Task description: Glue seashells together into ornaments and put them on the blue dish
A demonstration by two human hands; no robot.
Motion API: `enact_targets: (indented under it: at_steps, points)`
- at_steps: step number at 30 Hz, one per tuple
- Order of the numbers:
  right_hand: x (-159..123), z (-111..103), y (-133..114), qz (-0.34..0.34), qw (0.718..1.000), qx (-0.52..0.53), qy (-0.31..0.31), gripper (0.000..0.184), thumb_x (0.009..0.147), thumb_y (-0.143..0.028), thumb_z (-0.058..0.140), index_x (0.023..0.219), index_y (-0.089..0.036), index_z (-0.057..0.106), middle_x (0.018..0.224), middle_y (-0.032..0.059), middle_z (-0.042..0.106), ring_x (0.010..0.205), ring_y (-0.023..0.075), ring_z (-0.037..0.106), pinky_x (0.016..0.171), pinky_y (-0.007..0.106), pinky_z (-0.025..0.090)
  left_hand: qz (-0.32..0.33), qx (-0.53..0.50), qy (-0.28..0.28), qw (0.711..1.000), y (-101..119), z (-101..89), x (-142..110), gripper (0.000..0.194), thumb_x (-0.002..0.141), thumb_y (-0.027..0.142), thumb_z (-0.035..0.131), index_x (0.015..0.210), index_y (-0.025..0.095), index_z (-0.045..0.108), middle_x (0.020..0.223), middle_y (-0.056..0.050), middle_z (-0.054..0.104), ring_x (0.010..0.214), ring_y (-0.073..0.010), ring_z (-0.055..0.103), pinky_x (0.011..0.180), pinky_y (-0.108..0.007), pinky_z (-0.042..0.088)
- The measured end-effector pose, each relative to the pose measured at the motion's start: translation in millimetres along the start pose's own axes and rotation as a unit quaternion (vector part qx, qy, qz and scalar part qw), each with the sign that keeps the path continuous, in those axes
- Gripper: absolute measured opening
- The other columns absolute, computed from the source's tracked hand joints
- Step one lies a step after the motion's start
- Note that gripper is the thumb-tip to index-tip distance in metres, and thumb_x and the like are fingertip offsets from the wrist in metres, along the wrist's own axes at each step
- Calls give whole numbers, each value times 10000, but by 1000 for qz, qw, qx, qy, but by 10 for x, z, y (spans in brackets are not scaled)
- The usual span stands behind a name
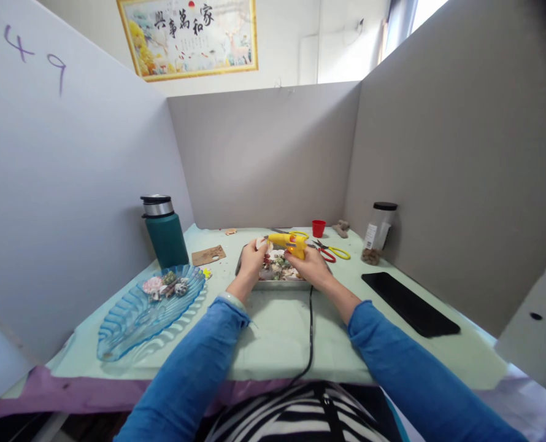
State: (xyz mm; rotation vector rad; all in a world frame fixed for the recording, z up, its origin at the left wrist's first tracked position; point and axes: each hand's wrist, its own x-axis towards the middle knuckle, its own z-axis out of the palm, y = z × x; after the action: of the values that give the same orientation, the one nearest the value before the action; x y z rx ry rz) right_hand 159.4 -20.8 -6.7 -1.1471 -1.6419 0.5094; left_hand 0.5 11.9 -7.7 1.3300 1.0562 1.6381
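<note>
My right hand (310, 265) grips a yellow glue gun (288, 243), its nozzle pointing left. My left hand (253, 260) is closed on a pale shell (261, 244) held at the nozzle tip. Both hands hover over a metal tray (278, 285) filled with several mixed shells. The gun's black cord (310, 331) runs from the tray down toward my body.
A blue glass leaf dish (135, 319) with several shells lies at left. Behind it stands a green flask (165, 232). A brown card (208, 255), red cup (318, 228), scissors (332, 252), a jar (380, 232) and a black phone (410, 303) sit around. Grey partitions enclose the table.
</note>
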Motion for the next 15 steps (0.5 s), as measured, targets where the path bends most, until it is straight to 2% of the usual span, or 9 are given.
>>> enact_targets:
  at_steps: [9,15]
  points:
    - [25,12,45,3,1000,-5,12,281,730,-420,565,751,-147,629,588,0,539,554,137,475,543,253,363,-28,-20,18,999,19,-8,3,187,652,241,633,807,142,601,725,-15,596,512,-84,510,453,-202,437]
    - [24,14,44,5,1000,5,11,295,726,-424,567,769,-140,635,616,7,552,554,132,469,539,249,358,-20,-8,18,1000,17,-16,-2,198,657,272,644,800,147,590,709,-4,576,515,-82,506,446,-190,430]
